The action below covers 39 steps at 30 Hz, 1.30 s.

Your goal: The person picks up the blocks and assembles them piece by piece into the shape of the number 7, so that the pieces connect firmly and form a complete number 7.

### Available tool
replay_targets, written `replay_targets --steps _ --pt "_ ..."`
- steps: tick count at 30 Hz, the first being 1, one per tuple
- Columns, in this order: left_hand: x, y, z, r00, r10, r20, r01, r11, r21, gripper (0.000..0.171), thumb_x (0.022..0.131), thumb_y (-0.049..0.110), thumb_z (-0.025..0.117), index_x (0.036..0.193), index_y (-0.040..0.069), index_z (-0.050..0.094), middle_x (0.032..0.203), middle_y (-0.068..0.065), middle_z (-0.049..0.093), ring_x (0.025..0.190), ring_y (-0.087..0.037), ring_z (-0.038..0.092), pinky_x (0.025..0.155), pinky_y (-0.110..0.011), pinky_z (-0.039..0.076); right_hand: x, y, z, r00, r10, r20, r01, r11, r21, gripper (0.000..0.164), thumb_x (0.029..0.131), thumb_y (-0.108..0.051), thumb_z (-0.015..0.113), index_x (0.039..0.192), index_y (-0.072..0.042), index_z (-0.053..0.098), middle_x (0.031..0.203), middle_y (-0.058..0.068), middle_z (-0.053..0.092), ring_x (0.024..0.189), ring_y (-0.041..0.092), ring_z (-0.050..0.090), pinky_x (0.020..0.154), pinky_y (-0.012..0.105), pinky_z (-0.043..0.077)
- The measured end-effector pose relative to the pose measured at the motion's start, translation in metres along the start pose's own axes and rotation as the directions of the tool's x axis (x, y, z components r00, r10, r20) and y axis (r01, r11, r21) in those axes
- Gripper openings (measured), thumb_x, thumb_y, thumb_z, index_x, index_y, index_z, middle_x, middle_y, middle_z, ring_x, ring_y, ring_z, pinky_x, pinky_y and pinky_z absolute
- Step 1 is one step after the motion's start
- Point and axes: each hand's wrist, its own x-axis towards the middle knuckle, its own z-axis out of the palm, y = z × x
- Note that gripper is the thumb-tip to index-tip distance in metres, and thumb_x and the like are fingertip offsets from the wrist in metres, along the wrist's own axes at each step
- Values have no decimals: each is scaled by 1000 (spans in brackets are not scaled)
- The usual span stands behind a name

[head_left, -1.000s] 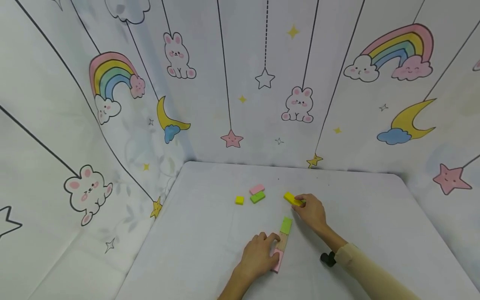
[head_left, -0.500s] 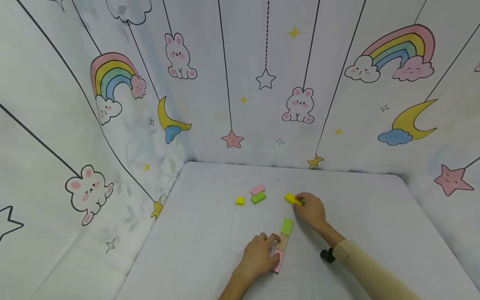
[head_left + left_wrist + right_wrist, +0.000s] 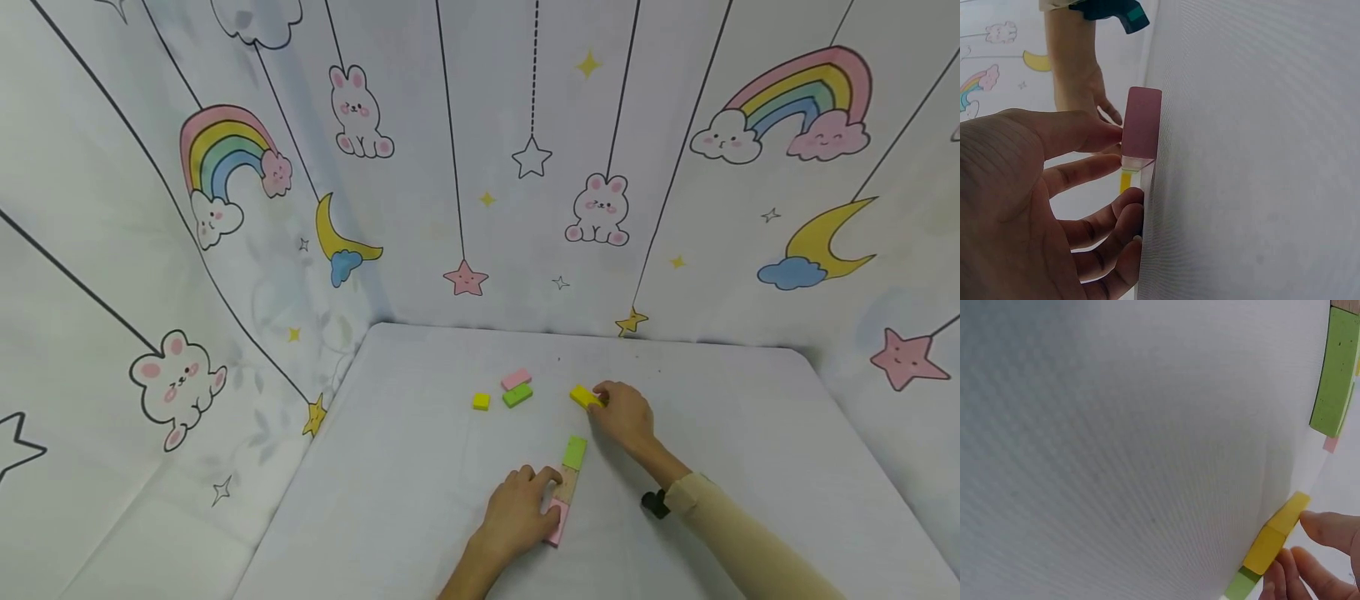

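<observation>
My left hand [image 3: 517, 512] rests over a row of flat blocks, thumb on the pink block [image 3: 556, 527] and index finger on the plain wood block [image 3: 567, 485]. A green block [image 3: 574, 452] continues the row at its far end. In the left wrist view the thumb touches the upper side of the pink block [image 3: 1142, 122]; the other fingers are loosely bent. Farther back, my right hand [image 3: 626, 415] pinches a yellow block [image 3: 584, 397]. A seam crosses the yellow block [image 3: 1266, 549] in the right wrist view, with a green piece [image 3: 1242, 584] at its end.
Left of the right hand lie a small yellow block [image 3: 481, 402], a green block [image 3: 517, 395] and a pink block [image 3: 516, 379]. The white table [image 3: 375, 483] is backed by a cloth printed with rainbows and rabbits. A black device [image 3: 656, 504] sits by the right wrist.
My right hand has shifted very slightly, and the green piece near its fingers is now hidden in the head view. The left hand and the row hold still.
</observation>
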Motion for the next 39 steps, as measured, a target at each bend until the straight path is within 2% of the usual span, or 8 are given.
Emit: replay_targets --steps 10,18,26,35,39 --pt "0 -2 3 1000 8 -2 -8 1000 30 36 90 32 74 126 28 67 87 7 50 69 -7 39 57 -24 33 -2 2 -2 997 -74 -28 73 997 -25 33 88 -18 80 115 2 75 95 15 71 75 24 64 63 41 54" --pt "0 -1 2 1000 13 -13 -13 1000 24 37 90 32 75 125 28 67 87 7 50 70 -7 39 57 -24 33 -3 0 -3 997 -74 -26 73 997 -36 38 89 -19 80 121 0 74 112 20 71 79 26 66 56 36 51" --pt "-1 -1 2 1000 7 -4 -7 1000 21 37 90 32 75 126 28 67 87 6 50 70 -8 39 57 -24 33 -1 -4 -4 999 -41 19 42 998 -53 42 91 -19 76 129 -2 71 123 21 70 88 28 66 57 33 48" --pt "0 -2 2 1000 14 -7 -13 1000 16 37 90 32 74 126 28 67 88 6 51 70 -8 40 58 -24 33 4 -6 -3 998 -50 38 53 996 -73 39 94 -18 72 128 -1 71 129 23 68 100 33 67 71 45 58" --pt "0 -3 2 1000 20 -8 -20 1000 16 37 90 32 74 126 28 67 88 6 51 70 -8 40 58 -24 34 5 -7 -3 998 -50 43 53 996 -70 39 94 -18 71 128 0 70 129 22 68 99 33 67 71 46 57"
